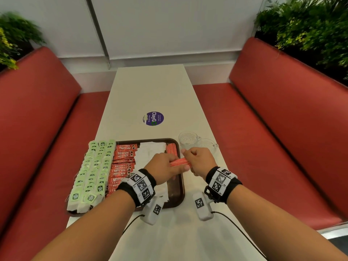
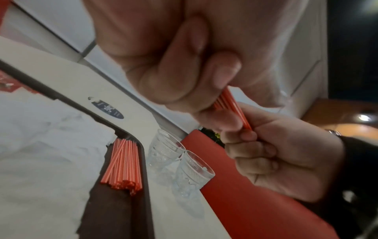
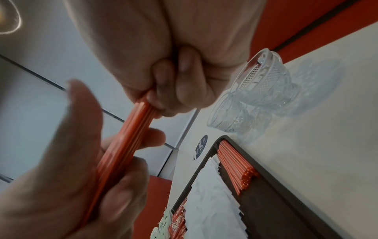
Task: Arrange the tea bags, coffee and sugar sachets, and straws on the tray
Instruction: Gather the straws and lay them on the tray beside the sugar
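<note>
Both hands hold one bundle of red-and-white straws (image 1: 179, 162) crosswise over the right side of the brown tray (image 1: 179, 193). My left hand (image 1: 169, 167) grips its left end; my right hand (image 1: 195, 160) grips its right end. The same bundle (image 2: 233, 106) (image 3: 126, 142) shows in both wrist views between curled fingers. On the tray lie rows of green tea bags (image 1: 94, 170), red coffee sachets (image 1: 122, 162), white sugar sachets (image 1: 150, 151) and another straw bundle (image 1: 171, 148) (image 2: 124, 165) (image 3: 235, 166) at the far right corner.
Two clear glass cups (image 1: 189, 138) (image 1: 208, 145) stand on the white table (image 1: 150, 95) just right of the tray's far corner. A round purple sticker (image 1: 153, 118) lies mid-table. Red bench seats (image 1: 282, 110) flank the table, with plants behind them.
</note>
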`<control>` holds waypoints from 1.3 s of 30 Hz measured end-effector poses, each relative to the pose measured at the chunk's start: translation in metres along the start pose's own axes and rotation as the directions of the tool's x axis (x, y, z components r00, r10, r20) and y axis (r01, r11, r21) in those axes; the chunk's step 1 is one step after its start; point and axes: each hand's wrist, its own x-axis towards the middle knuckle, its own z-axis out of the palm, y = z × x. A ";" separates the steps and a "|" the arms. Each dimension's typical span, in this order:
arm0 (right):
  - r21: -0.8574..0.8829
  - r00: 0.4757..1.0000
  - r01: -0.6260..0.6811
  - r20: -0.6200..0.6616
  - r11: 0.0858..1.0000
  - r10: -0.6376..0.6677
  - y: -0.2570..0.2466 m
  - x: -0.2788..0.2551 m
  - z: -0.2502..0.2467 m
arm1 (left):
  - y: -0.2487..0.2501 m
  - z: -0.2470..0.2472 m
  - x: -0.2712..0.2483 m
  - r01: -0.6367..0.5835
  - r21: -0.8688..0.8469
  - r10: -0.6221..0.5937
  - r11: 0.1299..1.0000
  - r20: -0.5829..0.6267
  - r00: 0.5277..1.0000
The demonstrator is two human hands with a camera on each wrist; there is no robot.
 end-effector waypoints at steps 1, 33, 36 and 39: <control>-0.014 1.000 0.002 0.018 1.000 -0.002 0.001 0.000 -0.001 | -0.003 -0.001 -0.001 -0.020 0.052 0.018 0.998 0.046 0.999; -0.620 0.904 -0.046 0.308 0.783 0.297 0.054 0.029 0.020 | -0.045 0.045 0.023 0.320 0.419 -0.429 0.850 0.198 0.881; -0.671 0.893 -0.045 0.305 0.740 0.331 0.059 0.030 0.025 | -0.039 0.058 0.033 0.329 0.473 -0.439 0.817 0.140 0.888; -0.681 0.885 -0.046 0.312 0.731 0.346 0.062 0.032 0.029 | -0.034 0.066 0.041 0.370 0.492 -0.459 0.788 0.069 0.886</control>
